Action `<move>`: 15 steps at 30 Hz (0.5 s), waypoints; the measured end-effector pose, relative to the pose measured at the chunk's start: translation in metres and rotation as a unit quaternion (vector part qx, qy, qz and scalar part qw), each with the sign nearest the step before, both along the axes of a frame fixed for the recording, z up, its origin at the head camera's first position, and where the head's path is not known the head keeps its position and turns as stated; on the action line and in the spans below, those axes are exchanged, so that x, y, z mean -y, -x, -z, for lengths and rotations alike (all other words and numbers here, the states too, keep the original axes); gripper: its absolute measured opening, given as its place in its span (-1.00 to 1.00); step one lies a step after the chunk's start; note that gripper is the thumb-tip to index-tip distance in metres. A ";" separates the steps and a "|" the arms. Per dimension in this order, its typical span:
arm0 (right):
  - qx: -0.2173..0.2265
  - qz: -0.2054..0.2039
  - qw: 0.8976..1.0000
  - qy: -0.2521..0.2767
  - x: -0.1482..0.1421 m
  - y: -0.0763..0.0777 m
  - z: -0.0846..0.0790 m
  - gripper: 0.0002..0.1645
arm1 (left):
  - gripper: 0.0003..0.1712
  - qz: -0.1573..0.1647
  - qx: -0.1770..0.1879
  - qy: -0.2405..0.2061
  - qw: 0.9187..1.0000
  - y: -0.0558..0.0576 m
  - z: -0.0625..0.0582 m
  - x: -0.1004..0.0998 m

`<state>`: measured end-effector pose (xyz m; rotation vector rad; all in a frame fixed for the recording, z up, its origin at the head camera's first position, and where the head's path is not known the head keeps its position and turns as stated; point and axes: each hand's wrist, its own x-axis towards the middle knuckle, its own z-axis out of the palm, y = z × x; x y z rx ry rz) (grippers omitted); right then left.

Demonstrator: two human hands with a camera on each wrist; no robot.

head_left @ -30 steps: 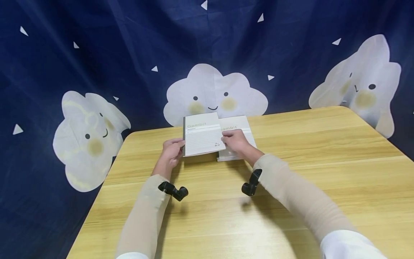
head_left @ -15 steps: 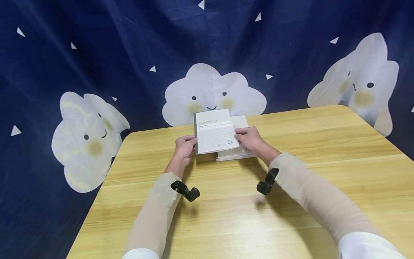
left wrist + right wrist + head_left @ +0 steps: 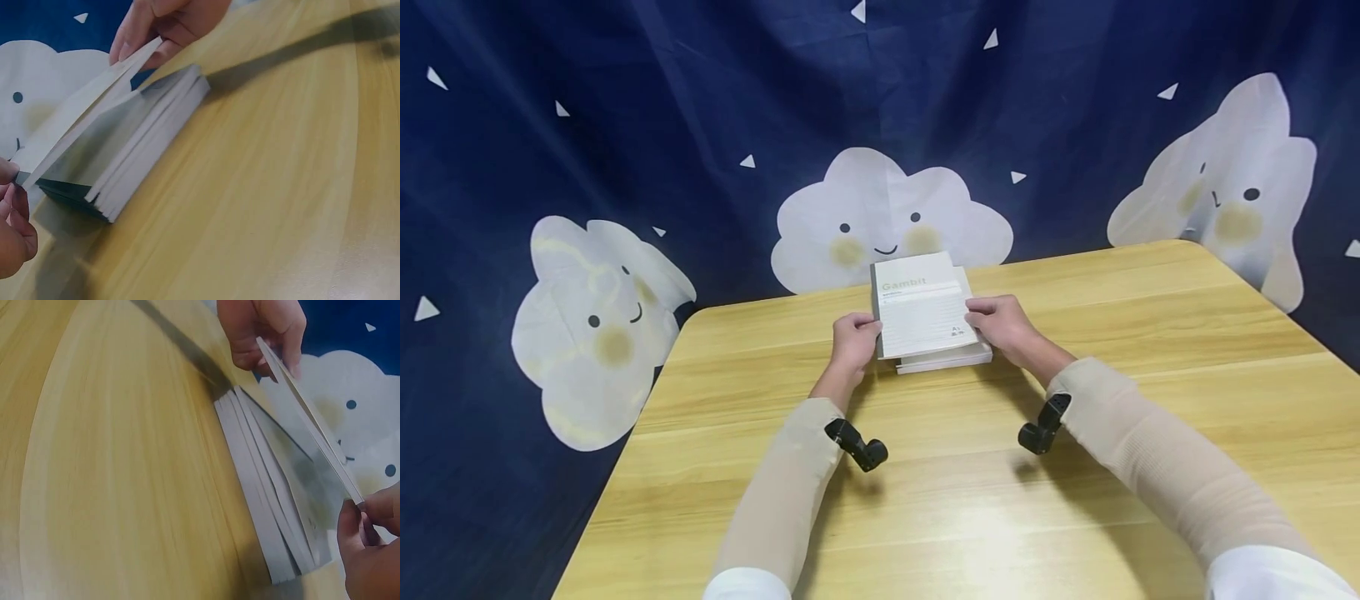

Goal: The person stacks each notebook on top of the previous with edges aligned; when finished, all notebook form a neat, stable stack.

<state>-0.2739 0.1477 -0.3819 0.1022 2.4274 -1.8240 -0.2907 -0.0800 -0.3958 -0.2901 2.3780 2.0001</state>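
Note:
Between both hands a white notebook [image 3: 921, 312] with a dark grey spine and "Gambit" on its cover is held up, tilted. My left hand [image 3: 855, 343] pinches its spine edge between thumb and fingers. The opposite edge is pinched by my right hand [image 3: 1006, 327]. Just beneath it lies a stack of several similar notebooks [image 3: 946, 360], mostly covered in the head view. From the left wrist, the stack's page edges [image 3: 156, 147] show, with a gap between them and the held notebook [image 3: 87, 112]. The right wrist view also shows the stack [image 3: 259, 487] below and apart from it.
A light wood-grain table [image 3: 775, 517] carries the stack near its far edge. Behind it hangs a dark blue curtain [image 3: 715, 75] with smiling white clouds and small triangles. A small black camera mount [image 3: 857, 446] sits on the left wrist, another [image 3: 1043, 425] on the right.
Both hands have carried the notebook to the right, from beside and partly overlapping the stack to above it. Less of the stack's top cover shows now.

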 end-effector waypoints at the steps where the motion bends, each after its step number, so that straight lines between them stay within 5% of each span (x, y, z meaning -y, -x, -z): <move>1: -0.001 0.000 1.000 -0.004 -0.001 0.000 0.001 -0.50 | -0.68 0.002 -0.003 0.006 1.000 0.000 0.001 -0.002; 15: 0.000 -0.001 1.000 -0.025 -0.017 0.000 0.013 -0.51 | -0.74 0.021 -0.004 0.094 0.995 -0.002 0.007 -0.019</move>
